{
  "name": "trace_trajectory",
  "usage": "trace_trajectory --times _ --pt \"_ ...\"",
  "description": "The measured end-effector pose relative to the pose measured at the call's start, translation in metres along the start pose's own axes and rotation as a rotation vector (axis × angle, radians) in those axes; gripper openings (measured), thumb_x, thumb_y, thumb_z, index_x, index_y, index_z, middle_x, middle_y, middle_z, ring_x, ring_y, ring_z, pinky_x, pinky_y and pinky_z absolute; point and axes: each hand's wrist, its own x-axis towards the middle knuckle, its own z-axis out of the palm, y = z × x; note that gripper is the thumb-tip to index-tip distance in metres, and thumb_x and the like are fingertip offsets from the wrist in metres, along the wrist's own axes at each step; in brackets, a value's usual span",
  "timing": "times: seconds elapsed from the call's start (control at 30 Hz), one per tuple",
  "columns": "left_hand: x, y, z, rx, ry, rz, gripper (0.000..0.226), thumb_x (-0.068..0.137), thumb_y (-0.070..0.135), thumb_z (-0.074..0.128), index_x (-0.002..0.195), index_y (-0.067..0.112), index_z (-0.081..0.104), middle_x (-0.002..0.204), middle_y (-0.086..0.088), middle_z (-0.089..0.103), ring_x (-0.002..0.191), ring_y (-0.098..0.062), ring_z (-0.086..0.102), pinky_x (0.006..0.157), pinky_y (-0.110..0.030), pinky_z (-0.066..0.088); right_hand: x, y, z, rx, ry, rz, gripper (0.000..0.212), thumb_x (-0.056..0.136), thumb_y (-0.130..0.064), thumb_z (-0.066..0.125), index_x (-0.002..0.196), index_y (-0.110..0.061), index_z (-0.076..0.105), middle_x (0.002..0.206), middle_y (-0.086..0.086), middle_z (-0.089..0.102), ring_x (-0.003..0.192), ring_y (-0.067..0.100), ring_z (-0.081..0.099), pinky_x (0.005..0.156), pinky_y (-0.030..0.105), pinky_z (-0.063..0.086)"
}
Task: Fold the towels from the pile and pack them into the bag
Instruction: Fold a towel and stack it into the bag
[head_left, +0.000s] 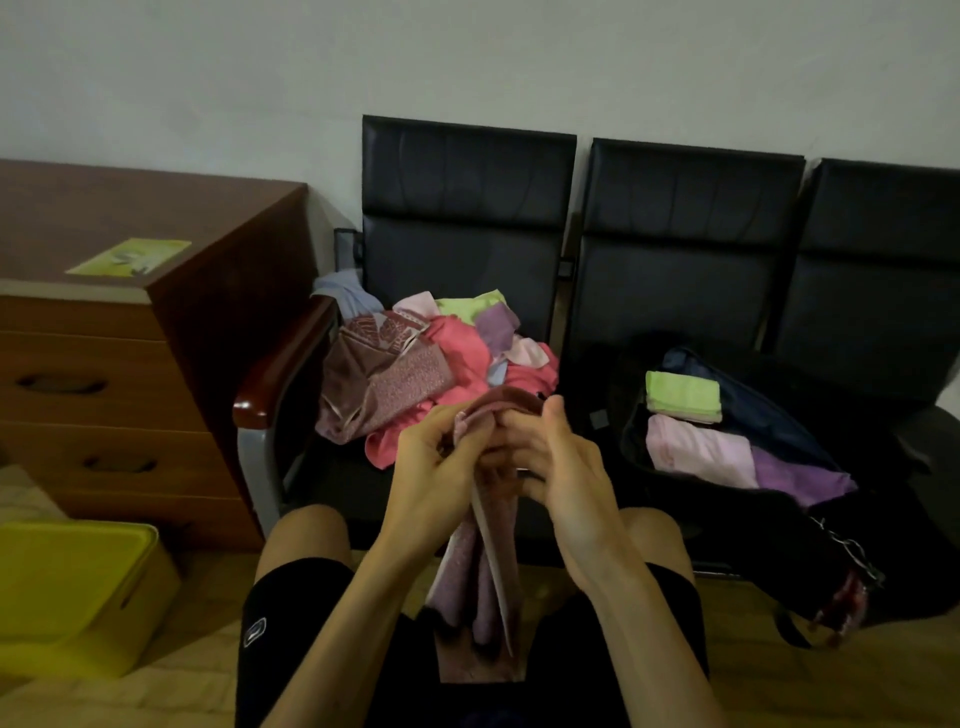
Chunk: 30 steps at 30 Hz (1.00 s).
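One wide-angle camera, worn on the person's head, looked forward and down. It sat close above the left hand (431, 462) and right hand (558, 467) and faced the row of black seats (467, 249) against the wall (467, 52).

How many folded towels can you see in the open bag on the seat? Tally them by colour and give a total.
green towel: 1
pale pink towel: 1
purple towel: 1
Total showing in the bag: 3
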Motion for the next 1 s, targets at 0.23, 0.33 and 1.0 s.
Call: trace_trajectory --times 0.23,0.33,1.0 --pt "0.052 0.016 -0.009 -0.005 -0.19 -0.002 0.023 0.1 0.008 0.05 0.109 0.002 0.07 0.101 -0.013 0.075 0.097 -0.024 0.071 0.084 -0.029 0.055 0.055 0.029 -0.024 -0.129 0.391 -0.089 0.015 0.088 -0.013 0.071 0.092 -0.005 0.059 0.081 0.005 0.065 0.077 0.02 0.064 0.064 0.023 0.054" --pt "0.078 0.026 -0.012 -0.053 -0.306 -0.032 0.025 0.099 0.017 0.052 0.107 0.001 0.069 0.104 -0.022 0.071 0.099 -0.035 0.068 0.091 -0.042 0.055 0.081 0.02 -0.037 -0.077 0.376 -0.051 0.048 0.078 -0.018 0.078 0.117 -0.016 0.05 0.108 -0.001 0.063 0.096 0.012 0.064 0.074 0.017 0.054" --pt "0.158 0.011 -0.046 -0.289 -0.42 -0.254 0.053 0.085 0.052 0.065 0.127 0.02 0.064 0.13 -0.011 0.065 0.12 -0.026 0.062 0.093 -0.036 0.055 0.141 -0.055 -0.036 -0.113 0.021 -0.256 0.024 0.094 -0.021 0.06 0.075 -0.02 0.074 0.069 -0.004 0.069 0.066 0.007 0.064 0.062 0.017 0.052"
